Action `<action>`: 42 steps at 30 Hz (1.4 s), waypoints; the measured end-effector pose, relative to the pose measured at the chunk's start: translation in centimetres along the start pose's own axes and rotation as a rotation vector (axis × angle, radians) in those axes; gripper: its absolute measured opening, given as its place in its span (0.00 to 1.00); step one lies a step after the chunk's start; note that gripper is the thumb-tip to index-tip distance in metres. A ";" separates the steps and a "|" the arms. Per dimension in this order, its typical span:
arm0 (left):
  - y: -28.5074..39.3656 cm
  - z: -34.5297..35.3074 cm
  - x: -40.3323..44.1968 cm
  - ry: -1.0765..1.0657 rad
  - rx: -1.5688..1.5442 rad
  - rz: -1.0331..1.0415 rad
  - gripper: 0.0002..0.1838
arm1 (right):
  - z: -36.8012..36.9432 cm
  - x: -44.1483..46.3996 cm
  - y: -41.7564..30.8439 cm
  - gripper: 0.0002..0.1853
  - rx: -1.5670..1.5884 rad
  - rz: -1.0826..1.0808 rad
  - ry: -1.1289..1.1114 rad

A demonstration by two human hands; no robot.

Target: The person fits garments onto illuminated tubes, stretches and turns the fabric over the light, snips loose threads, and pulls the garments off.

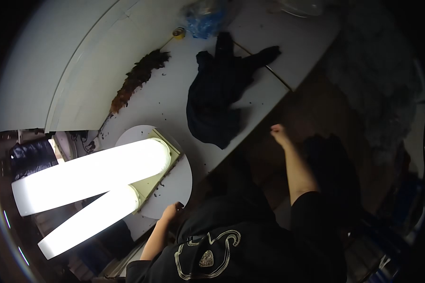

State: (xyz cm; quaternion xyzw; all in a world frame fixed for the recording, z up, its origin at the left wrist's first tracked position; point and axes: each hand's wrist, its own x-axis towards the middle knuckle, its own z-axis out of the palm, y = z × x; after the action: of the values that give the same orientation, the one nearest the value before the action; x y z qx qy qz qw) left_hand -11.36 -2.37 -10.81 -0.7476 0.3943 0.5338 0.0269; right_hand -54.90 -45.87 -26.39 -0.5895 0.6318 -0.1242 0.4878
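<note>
My left hand (172,211) is closed beside the rim of a round white disc (186,177). A small dark spot shows at its fingertips, and I cannot make out what it is. My right hand (279,134) is held out past the front edge of the white table (160,104), with its fingers curled in; what is in them, if anything, is hidden. Nearest to it on the table lies a dark cloth garment (217,94), spread out with two narrow parts pointing away. Neither hand touches the garment.
A bright lamp with two long white tubes (94,172) stands over the disc at left. Farther back are a shaggy brown strip (139,80), a yellow tape roll (178,33), a blue plastic bag (204,23) and a thin rod (279,79). Dark crumbs dot the table.
</note>
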 end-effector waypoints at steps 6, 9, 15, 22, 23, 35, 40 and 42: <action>7.4 1.9 -0.1 0.121 -0.331 -0.171 0.14 | 10.9 4.5 -14.3 0.29 -0.485 -0.112 -0.346; 12.6 2.2 0.0 0.131 -0.495 -0.164 0.14 | 14.4 7.0 -15.1 0.36 -0.732 -0.317 -0.358; 14.2 5.2 0.0 0.155 -0.518 -0.241 0.15 | 16.1 9.0 -17.1 0.36 -0.989 -0.193 -0.703; 12.0 7.4 -0.8 0.325 -0.597 -0.244 0.14 | 9.7 7.8 -23.0 0.41 -0.015 -0.118 -0.759; 11.7 7.5 -0.8 0.347 -0.571 -0.243 0.14 | 7.6 7.4 -25.7 0.38 0.132 -0.118 -0.753; 14.1 0.5 -0.5 0.517 -0.439 0.205 0.12 | -13.6 -3.3 -47.1 0.29 1.097 -0.777 -0.452; 17.1 -4.7 -7.0 0.618 -0.552 0.499 0.17 | -14.7 -9.9 -51.3 0.29 1.087 -0.853 -0.486; 19.5 -7.7 -11.8 0.718 -0.558 0.648 0.26 | -12.7 -13.3 -52.2 0.29 1.058 -0.850 -0.538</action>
State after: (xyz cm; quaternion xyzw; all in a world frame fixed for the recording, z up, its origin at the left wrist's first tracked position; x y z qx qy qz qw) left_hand -18.84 -12.70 9.56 -0.7017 0.4320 0.3109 -0.4736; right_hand -34.34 -53.96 24.36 -0.4795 0.0620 -0.4426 0.7552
